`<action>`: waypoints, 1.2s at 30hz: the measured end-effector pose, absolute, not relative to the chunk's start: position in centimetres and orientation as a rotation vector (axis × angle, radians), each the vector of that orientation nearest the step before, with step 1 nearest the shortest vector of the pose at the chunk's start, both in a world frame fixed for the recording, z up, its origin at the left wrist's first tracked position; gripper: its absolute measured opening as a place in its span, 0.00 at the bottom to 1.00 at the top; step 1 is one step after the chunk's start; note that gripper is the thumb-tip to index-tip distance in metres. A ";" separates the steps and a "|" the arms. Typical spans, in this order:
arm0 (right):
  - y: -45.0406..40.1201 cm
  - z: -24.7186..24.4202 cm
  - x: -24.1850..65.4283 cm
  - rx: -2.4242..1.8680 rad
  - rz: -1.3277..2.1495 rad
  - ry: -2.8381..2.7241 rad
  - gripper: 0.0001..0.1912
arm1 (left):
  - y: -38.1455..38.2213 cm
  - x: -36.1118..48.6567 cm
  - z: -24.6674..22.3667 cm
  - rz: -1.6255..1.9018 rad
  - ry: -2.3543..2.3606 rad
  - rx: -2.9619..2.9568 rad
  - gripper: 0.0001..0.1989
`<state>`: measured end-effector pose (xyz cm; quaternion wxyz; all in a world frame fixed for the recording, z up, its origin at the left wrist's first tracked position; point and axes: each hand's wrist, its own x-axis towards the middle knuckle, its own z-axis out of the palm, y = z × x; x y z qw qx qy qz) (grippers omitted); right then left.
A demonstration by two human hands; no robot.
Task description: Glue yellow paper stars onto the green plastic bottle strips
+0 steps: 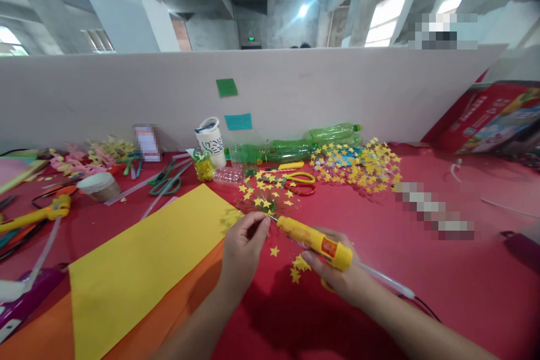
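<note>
My right hand [333, 264] is wrapped round a yellow glue gun [310, 236], its metal tip pointing left. My left hand [244, 242] pinches a small yellow star [269, 214] right at that tip. Just beyond my fingertips stands a spray of yellow stars [265, 191] on thin clear strands. Loose yellow stars [295, 274] lie on the red table below the gun, and a single star [274, 251] lies between my hands. A clear glue stick [386, 278] sticks out of the gun's back end.
Yellow sheet [147, 270] over orange paper [185, 315] at left. Behind are green-handled scissors [165, 183], red-and-yellow scissors [300, 181], a white cup [212, 143], green bottles [291, 150] and another star bunch [363, 166]. A second yellow glue gun [37, 215] lies far left.
</note>
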<state>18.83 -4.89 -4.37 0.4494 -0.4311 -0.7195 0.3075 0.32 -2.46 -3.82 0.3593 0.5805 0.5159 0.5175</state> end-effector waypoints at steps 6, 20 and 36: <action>-4.8 -3.8 18.7 -1.077 0.725 -1.903 0.08 | -2.5 0.4 -3.6 1.336 1.331 1.496 0.09; -4.9 -3.7 18.6 -1.109 0.685 -1.926 0.11 | -2.5 0.4 -3.6 1.344 1.316 1.465 0.09; -4.8 -3.4 18.6 -1.084 0.674 -1.944 0.09 | -2.5 0.4 -3.6 1.343 1.314 1.476 0.09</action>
